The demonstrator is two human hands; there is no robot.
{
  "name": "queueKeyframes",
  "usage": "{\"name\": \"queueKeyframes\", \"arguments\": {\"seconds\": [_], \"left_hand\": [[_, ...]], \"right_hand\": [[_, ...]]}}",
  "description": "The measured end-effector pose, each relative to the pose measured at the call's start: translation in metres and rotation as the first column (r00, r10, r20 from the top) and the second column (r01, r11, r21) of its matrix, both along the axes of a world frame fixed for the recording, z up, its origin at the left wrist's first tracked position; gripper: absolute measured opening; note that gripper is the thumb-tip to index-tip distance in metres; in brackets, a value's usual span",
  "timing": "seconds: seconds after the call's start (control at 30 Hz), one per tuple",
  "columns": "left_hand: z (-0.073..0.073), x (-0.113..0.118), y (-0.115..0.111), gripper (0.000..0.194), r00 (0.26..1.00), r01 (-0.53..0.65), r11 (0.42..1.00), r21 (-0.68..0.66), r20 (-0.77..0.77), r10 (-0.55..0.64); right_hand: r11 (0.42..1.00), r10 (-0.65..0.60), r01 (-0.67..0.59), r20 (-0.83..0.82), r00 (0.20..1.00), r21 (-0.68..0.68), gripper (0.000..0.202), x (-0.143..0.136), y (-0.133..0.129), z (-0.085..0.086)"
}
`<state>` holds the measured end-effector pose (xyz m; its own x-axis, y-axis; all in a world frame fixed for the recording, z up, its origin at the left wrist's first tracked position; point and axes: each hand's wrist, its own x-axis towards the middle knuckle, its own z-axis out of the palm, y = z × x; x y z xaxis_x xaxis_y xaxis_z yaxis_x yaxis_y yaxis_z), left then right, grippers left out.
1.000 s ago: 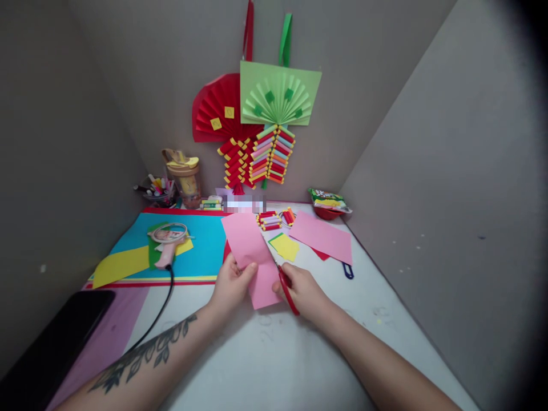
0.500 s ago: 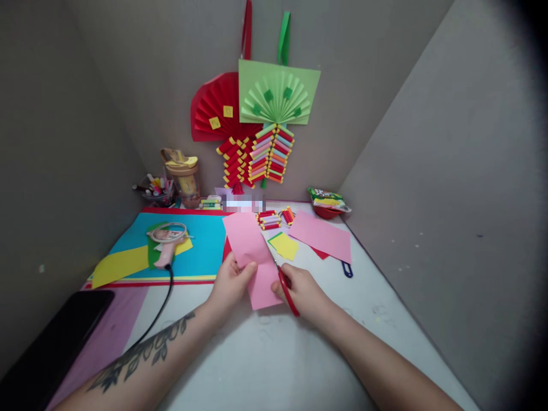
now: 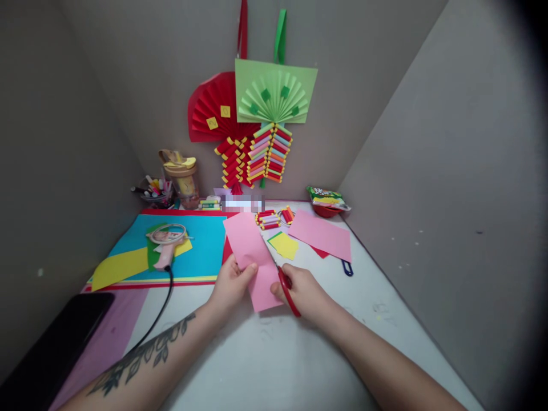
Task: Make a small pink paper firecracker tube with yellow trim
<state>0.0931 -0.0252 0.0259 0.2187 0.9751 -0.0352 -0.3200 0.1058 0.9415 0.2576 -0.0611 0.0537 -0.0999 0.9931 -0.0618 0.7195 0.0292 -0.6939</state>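
Observation:
A strip of pink paper [image 3: 250, 242] is pinched in my left hand [image 3: 233, 279], thumb on top and fingers behind it. My right hand [image 3: 302, 285] is closed around the red handles of a pair of scissors [image 3: 287, 292]. The blades point up and away along the right side of the paper; I cannot tell how far apart they are. Beyond the scissors lie a yellow paper piece [image 3: 286, 245] and another pink sheet [image 3: 323, 234] with a bit of red paper under it.
Left are blue sheets [image 3: 205, 245], a pink glue gun [image 3: 166, 254] with a black cord, and a black tablet-like object [image 3: 55, 342]. Paper rolls [image 3: 269, 220], a cup [image 3: 186, 182], a pen holder [image 3: 156, 197] and a snack packet [image 3: 327, 198] stand behind. Paper fans [image 3: 276, 94] hang on the wall.
Both hands, the pink paper and the scissors hold almost the same position. The view has shifted very slightly.

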Motion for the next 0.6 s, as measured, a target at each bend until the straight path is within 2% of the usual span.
{"name": "queueKeyframes", "arguments": {"seconds": [0.4,0.6], "left_hand": [[-0.0018,0.0025,-0.0022,0.037,0.999,0.037,0.999,-0.008,0.028,-0.036],[-0.0024,0.0037,-0.0042,0.037,0.998,0.043,0.999,-0.026,0.044,-0.042]], "right_hand": [[1.000,0.025,-0.025,-0.008,1.000,0.020,0.029,-0.0015,-0.0023,-0.0036],[0.999,0.019,-0.019,-0.011,1.000,0.032,0.027,-0.0013,-0.0016,0.0007]]}}
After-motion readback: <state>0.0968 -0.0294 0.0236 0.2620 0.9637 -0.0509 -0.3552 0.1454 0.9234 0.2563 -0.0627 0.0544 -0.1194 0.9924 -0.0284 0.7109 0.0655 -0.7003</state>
